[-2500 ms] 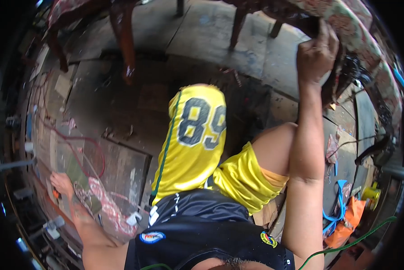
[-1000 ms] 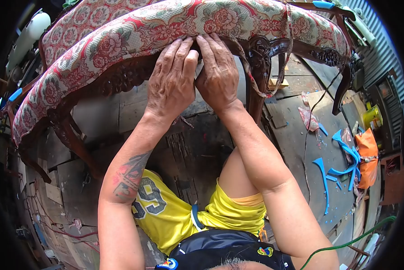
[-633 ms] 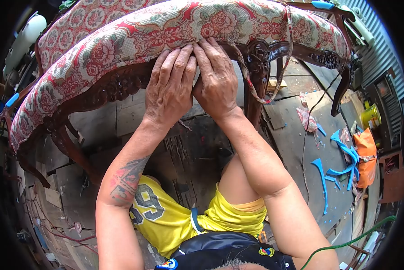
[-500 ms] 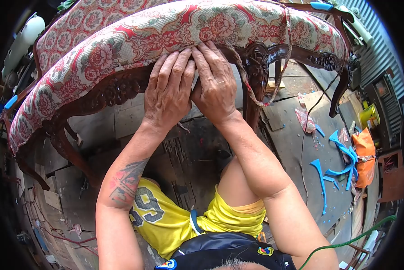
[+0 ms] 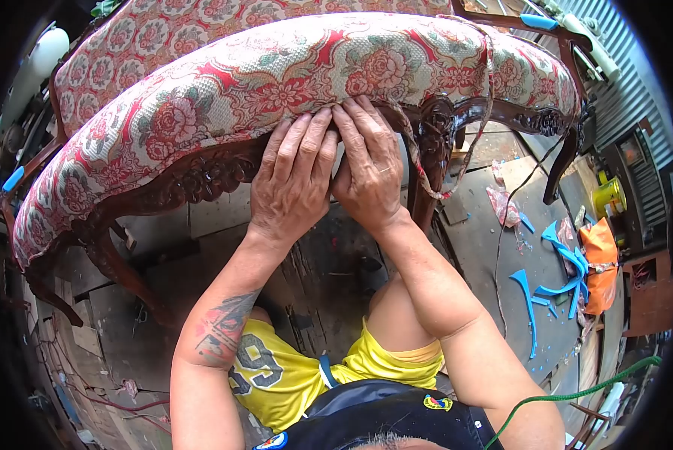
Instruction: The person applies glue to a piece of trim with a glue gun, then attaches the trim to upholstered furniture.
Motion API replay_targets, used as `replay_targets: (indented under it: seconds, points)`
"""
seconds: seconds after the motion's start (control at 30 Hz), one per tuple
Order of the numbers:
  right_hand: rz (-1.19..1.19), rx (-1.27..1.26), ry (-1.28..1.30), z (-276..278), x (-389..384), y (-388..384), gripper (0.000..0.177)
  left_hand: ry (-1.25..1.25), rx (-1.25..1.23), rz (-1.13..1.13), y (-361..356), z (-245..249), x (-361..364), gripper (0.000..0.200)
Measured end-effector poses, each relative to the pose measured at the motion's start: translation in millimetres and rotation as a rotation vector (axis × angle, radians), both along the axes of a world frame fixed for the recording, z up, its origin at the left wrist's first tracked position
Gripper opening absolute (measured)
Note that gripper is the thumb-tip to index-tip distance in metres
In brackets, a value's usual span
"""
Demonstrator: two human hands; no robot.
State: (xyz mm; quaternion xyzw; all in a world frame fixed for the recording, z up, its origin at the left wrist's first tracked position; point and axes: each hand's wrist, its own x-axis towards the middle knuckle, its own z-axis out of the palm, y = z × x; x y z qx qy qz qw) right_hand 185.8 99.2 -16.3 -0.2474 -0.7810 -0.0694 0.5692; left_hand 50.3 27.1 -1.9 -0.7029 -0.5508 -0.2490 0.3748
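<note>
A long sofa seat in floral fabric [image 5: 284, 90] curves across the top of the view, above a dark carved wooden frame [image 5: 194, 180]. Both hands lie side by side at the lower edge of the fabric, where it meets the wood. My left hand [image 5: 295, 169] has its fingertips pressed on that edge, fingers close together. Beside it, my right hand [image 5: 370, 161] presses the same edge with its fingers together. What is under the fingertips is hidden. A twisted fabric cord [image 5: 417, 161] hangs in a loop just right of my right hand.
Blue foam scraps [image 5: 531, 304] and an orange bag [image 5: 600, 259] lie on the wooden floor at the right, near a yellow can [image 5: 609, 197]. A dark cable [image 5: 503, 247] crosses the floor. A green cord [image 5: 576, 396] runs at the lower right. Carved sofa legs stand on both sides.
The view has shifted, so the sofa and both hands appear a little lower. The hands keep nearly the same pose at the fabric edge.
</note>
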Motion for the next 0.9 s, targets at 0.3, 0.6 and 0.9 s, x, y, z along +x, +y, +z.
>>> replay_targets:
  seconds: [0.3,0.6,0.9]
  points:
    - [-0.003,0.014,0.011,-3.4,-1.1,3.1,0.046,-0.005,0.025,0.004,2.7,-2.8,-0.5,0.045]
    - [0.005,-0.014,0.011,-2.9,-1.7,2.0,0.046,-0.02,0.02,0.001,1.3,-4.6,0.6,0.043]
    - [-0.001,-0.018,0.031,-2.7,-3.3,2.0,0.045,-0.015,0.009,0.055,1.2,-6.8,3.2,0.04]
